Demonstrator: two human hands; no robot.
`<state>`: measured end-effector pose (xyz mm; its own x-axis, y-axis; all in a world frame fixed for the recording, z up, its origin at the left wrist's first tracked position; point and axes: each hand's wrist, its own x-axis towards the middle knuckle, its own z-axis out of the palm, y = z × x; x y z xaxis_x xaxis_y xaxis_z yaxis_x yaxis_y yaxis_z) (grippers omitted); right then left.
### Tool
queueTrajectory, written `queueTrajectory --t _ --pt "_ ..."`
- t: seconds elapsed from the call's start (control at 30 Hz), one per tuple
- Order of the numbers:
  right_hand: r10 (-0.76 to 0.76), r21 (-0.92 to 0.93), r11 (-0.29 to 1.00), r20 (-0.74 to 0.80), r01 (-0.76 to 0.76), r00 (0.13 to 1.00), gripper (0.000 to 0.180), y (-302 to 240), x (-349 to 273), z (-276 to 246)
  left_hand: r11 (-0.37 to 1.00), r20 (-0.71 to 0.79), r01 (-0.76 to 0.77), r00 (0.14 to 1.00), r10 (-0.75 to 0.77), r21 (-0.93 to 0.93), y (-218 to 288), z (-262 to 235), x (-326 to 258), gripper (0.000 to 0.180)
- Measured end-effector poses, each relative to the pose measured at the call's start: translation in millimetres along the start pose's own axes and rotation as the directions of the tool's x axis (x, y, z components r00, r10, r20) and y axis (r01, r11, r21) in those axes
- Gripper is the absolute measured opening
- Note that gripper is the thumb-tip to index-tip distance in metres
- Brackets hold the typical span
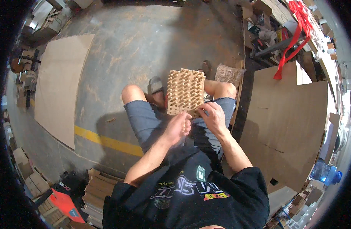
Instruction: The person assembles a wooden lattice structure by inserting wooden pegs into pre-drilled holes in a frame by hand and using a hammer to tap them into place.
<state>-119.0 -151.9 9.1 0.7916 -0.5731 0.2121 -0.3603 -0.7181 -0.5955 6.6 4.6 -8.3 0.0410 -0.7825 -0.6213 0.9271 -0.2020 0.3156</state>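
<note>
Between my knees stands a stack of pale wooden strips (185, 89) with rows of short wooden dowels standing up from it. Along its near edge, bare round holes show. My left hand (178, 125) is closed at the near edge, its fingers curled inward with the thumb on top; whatever lies inside the fist is hidden. At the near right corner my right hand (213, 116) pinches thumb and forefinger together beside the holes. What sits between those fingertips is too small to tell.
A clear bag of wooden dowels (228, 74) lies beyond my right knee. Large cardboard sheets flank me, one on the floor at left (61, 84), one at right (286, 126). Red straps (297, 26) hang at upper right. A blue water bottle (328, 173) stands at far right.
</note>
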Motion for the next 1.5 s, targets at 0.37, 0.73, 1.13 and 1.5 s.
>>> queueTrajectory --t 0.37,0.73,1.13,1.5 --pt "-0.140 -0.167 0.972 0.140 0.163 0.980 0.012 -12.3 7.8 -14.6 1.000 -0.120 -0.001 0.993 0.004 0.025 4.6 -4.2 4.3 0.027" --pt "-0.237 -0.178 0.942 0.247 0.284 0.940 0.015 -21.9 15.5 -23.2 0.996 -0.151 0.026 0.989 -0.012 0.087 7.4 -3.2 7.0 0.031" --pt "-0.026 -0.234 0.968 0.267 0.091 0.963 0.003 -17.3 16.6 -5.5 0.999 -0.083 0.043 0.996 -0.043 -0.004 9.1 -4.4 10.6 0.029" --pt "0.067 0.113 0.989 0.218 -0.093 0.974 0.022 -58.8 10.7 -31.0 0.995 -0.130 -0.068 0.989 0.076 0.068 -2.7 -6.0 5.8 0.024"
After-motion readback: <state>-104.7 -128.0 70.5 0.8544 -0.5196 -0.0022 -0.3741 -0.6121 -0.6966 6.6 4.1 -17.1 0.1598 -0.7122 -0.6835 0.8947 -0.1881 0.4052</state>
